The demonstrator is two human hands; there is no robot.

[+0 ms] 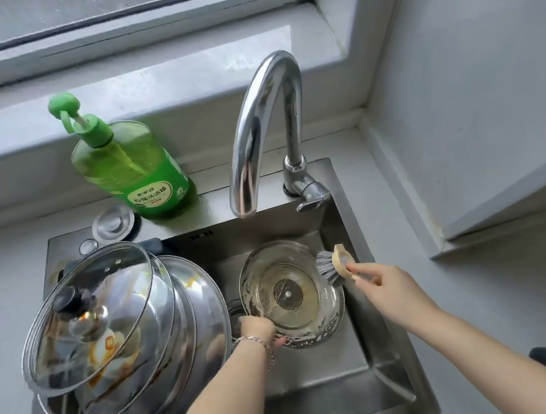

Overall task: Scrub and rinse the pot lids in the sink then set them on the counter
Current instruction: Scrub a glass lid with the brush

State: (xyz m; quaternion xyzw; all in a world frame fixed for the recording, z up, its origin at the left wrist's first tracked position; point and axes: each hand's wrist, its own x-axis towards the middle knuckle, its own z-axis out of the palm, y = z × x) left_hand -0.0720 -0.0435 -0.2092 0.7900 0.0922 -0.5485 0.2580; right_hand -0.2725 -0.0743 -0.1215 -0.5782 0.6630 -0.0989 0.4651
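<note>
1 lid (290, 292) in sink (317, 387) | L hand (257, 331) fingers grip rim | R hand (387, 282) fingers pinch 1 brush (330, 266) | 3+ stacked lids (109, 325)

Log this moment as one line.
step: scrub | left hand: grips lid, tilted, in sink | right hand: pinches brush, bristles at lid rim | tap: no water seen | stack: lids at left

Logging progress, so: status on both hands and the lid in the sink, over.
Left hand grips rim of soapy glass lid, tilted in sink. Right hand holds brush, bristles on lid's edge. Stacked lids close beside left hand.
</note>
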